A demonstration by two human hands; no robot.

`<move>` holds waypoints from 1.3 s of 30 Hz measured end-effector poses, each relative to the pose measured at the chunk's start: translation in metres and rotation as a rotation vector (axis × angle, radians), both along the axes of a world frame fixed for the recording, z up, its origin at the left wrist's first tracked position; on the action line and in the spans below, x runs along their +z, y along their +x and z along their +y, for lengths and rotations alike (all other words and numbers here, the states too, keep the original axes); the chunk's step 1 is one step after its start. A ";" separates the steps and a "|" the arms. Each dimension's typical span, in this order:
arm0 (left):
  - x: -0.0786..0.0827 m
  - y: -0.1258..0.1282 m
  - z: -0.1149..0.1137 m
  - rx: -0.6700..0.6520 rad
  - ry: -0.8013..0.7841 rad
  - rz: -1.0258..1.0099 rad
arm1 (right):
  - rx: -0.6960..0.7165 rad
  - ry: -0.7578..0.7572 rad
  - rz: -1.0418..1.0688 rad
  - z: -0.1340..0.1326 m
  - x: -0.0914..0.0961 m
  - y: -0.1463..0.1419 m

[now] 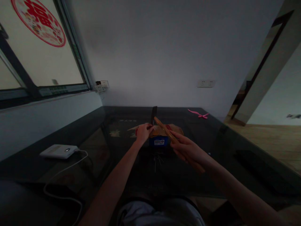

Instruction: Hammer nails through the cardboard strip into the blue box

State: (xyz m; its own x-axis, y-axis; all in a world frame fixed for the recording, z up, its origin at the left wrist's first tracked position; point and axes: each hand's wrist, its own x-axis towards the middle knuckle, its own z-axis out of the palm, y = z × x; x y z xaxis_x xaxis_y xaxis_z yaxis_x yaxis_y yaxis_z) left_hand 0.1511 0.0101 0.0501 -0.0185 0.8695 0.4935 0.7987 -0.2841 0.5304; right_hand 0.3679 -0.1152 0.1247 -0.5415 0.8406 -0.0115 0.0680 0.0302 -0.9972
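A blue box [158, 141] with a white label stands on the dark glossy table, with brown paper-like material [176, 128] spread over its top. My right hand [184, 147] is wrapped round a wooden stick [172, 138], its far end angled up and left over the box. My left hand [143, 133] is at the box's left top edge, fingers pinched together; what lies between them is too small and dark to name. A dark, flat upright piece [154, 114] rises just behind my left fingertips. Several thin, pale needle-like pieces [158, 160] lie before the box.
A white power bank [60, 151] with a white cable [68, 168] lies at left. A pink ribbon [199, 115] is at the back right, and a dark flat object [261, 169] at the right edge. The wall [150, 62] borders the table's far side.
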 end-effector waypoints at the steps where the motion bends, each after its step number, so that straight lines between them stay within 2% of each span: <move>1: 0.000 0.000 0.000 -0.002 0.004 -0.003 | -0.004 0.007 0.007 -0.001 0.001 -0.001; 9: -0.001 0.001 0.001 -0.001 0.004 -0.001 | -0.033 -0.004 0.003 -0.002 -0.006 -0.006; 16: 0.001 0.001 -0.001 -0.003 0.001 -0.023 | -0.039 0.044 0.063 -0.006 0.000 -0.003; 22: 0.002 0.000 0.000 -0.010 -0.016 -0.031 | -0.012 -0.016 0.049 -0.001 -0.010 -0.003; 28: 0.006 0.003 -0.004 -0.013 -0.038 -0.066 | -0.021 0.026 0.096 -0.005 -0.001 -0.002; 35: 0.002 0.000 0.000 -0.025 -0.006 -0.039 | -0.025 -0.029 0.063 -0.003 -0.006 -0.004; 39: 0.004 0.001 -0.002 -0.023 -0.016 -0.066 | -0.031 -0.009 0.098 -0.004 0.000 -0.002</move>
